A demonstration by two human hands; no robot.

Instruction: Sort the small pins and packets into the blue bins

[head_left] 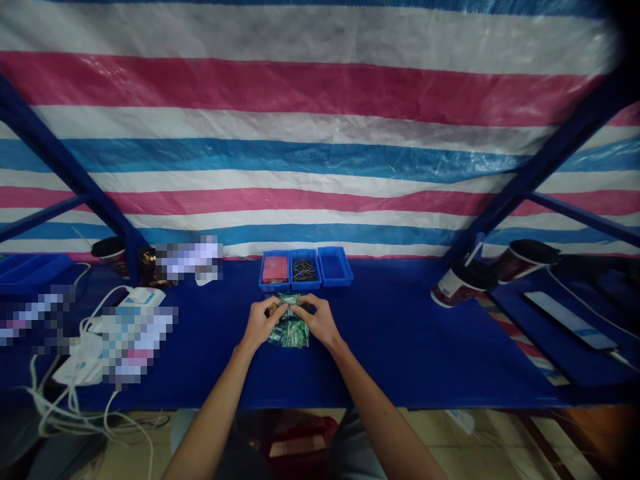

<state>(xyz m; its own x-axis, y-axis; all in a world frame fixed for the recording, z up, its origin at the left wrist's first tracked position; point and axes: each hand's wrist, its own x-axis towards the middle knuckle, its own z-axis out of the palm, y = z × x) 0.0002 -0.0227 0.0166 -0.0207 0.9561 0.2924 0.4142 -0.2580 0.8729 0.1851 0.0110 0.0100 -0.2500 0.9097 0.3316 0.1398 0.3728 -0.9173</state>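
Note:
A green, shiny clear-plastic bag lies on the blue table in front of me, with small pale pieces showing through it. My left hand is closed on the bag's top left edge, thumb and fingers pinched together. From the other side my right hand pinches the same top edge, its thumb close to the left thumb. What exactly sits between the fingertips is too small to make out. Just behind the hands stand blue bins: one with pink-red packets, one with dark, thin metal pieces like screws.
A third blue bin adjoins them on the right. Lidded cups stand at the right, near a phone. At the left lie a white power strip and tangled cables. Striped sheeting hangs behind the table.

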